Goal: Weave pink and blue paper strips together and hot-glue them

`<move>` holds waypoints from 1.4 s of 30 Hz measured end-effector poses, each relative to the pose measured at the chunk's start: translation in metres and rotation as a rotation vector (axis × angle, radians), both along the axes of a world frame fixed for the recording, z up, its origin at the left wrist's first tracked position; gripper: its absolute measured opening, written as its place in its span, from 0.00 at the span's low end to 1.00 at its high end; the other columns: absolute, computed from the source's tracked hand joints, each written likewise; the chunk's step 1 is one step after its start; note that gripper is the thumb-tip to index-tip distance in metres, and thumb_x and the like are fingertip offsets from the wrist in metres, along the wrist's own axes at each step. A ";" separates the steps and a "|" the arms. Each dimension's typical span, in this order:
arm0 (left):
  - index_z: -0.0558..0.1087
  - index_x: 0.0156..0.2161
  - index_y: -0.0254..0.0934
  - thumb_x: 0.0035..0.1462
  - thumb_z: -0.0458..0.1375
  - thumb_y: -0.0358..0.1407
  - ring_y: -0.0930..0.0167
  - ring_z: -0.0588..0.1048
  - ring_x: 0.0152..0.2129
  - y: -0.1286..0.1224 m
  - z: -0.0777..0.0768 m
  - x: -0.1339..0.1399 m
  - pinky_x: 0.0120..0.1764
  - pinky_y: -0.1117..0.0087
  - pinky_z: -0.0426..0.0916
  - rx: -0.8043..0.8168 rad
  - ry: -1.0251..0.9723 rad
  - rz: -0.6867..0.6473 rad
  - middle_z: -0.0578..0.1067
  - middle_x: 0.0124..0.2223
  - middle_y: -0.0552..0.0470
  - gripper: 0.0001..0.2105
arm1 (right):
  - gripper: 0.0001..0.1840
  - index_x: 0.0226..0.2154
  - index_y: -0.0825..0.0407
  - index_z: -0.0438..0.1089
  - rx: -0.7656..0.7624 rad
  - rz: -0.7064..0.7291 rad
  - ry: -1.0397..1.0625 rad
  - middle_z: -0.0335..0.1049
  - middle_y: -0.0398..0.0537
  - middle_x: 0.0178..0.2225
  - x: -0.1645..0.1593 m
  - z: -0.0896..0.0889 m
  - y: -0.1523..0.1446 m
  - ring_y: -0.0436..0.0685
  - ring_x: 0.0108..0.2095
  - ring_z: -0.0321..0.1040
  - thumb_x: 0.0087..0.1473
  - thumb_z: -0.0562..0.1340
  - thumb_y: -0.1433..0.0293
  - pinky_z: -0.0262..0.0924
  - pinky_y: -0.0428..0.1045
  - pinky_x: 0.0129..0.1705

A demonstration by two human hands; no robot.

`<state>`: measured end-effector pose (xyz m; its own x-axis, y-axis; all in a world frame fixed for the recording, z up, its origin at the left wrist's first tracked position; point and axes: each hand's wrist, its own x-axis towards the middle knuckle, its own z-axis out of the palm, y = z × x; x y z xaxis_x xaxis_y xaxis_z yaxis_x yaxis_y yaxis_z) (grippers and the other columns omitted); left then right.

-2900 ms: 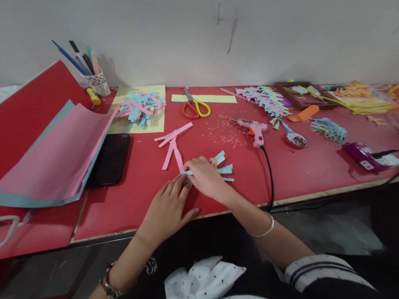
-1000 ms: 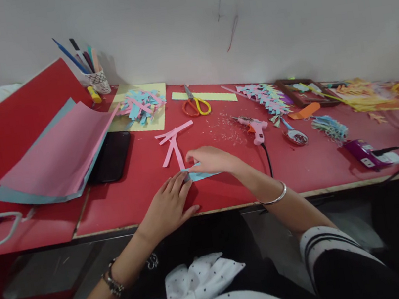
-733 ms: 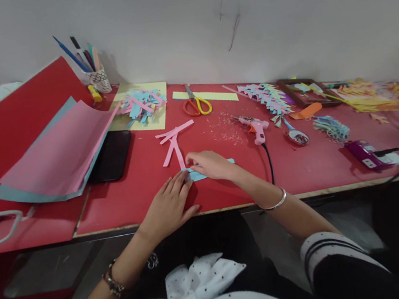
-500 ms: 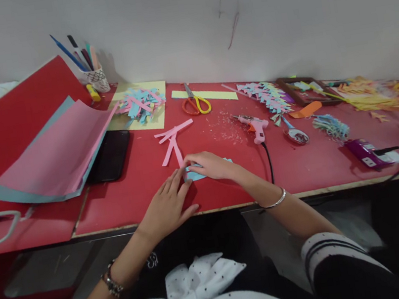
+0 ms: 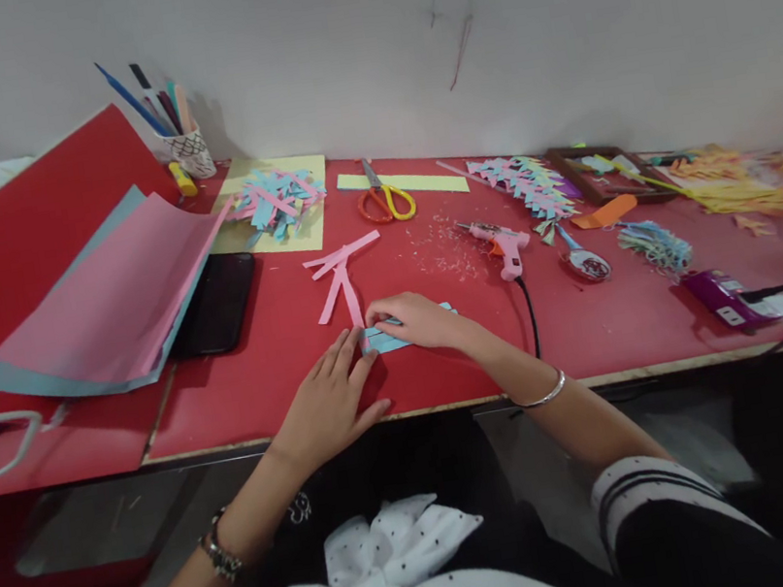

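My left hand (image 5: 332,391) lies flat on the red table with its fingers stretched out and its thumb apart. Its fingertips press on the left end of some light blue paper strips (image 5: 388,339), beside a pink strip. Over these strips, my right hand (image 5: 410,318) is closed, thumb and fingers pinched at a blue strip; part of the strips is hidden beneath it. Pink paper strips (image 5: 340,277) fan out just beyond my fingertips, one of them running down to the blue ones.
Scissors (image 5: 385,204) lie on a pale yellow strip (image 5: 433,178) at the back. A pink glue gun (image 5: 502,245) with a black cord rests to the right. At left are a phone (image 5: 221,304), pink paper (image 5: 109,277) and a pile of cut strips (image 5: 279,202).
My right fingers have lifted and shifted slightly right, showing more of the blue strips. My left hand stays where it was.
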<state>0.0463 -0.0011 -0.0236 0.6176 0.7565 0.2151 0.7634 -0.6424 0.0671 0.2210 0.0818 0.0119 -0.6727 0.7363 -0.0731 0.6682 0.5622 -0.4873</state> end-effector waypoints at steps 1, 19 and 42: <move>0.62 0.51 0.29 0.57 0.42 0.49 0.58 0.56 0.56 0.000 0.000 0.000 0.51 0.57 0.60 -0.004 -0.003 0.000 0.58 0.58 0.32 0.26 | 0.09 0.35 0.56 0.68 0.004 0.000 -0.003 0.69 0.48 0.32 0.000 0.000 0.000 0.50 0.32 0.62 0.51 0.54 0.74 0.48 0.43 0.33; 0.63 0.51 0.30 0.55 0.45 0.48 0.58 0.57 0.55 -0.001 0.004 0.003 0.51 0.59 0.60 -0.012 0.073 0.035 0.59 0.58 0.33 0.25 | 0.08 0.32 0.56 0.68 0.063 -0.089 0.018 0.71 0.47 0.31 0.016 -0.001 -0.008 0.50 0.31 0.64 0.50 0.54 0.75 0.50 0.43 0.35; 0.63 0.51 0.28 0.56 0.45 0.46 0.58 0.59 0.54 0.000 0.004 0.003 0.51 0.58 0.61 0.016 0.076 0.016 0.61 0.56 0.33 0.25 | 0.30 0.58 0.57 0.48 0.337 -0.184 -0.210 0.45 0.51 0.60 -0.007 -0.012 -0.076 0.57 0.60 0.39 0.57 0.44 0.59 0.38 0.56 0.58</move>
<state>0.0493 -0.0013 -0.0198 0.6203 0.7634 0.1801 0.7763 -0.6303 -0.0019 0.2144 0.0057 -0.0004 -0.5243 0.8486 0.0708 0.8371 0.5289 -0.1396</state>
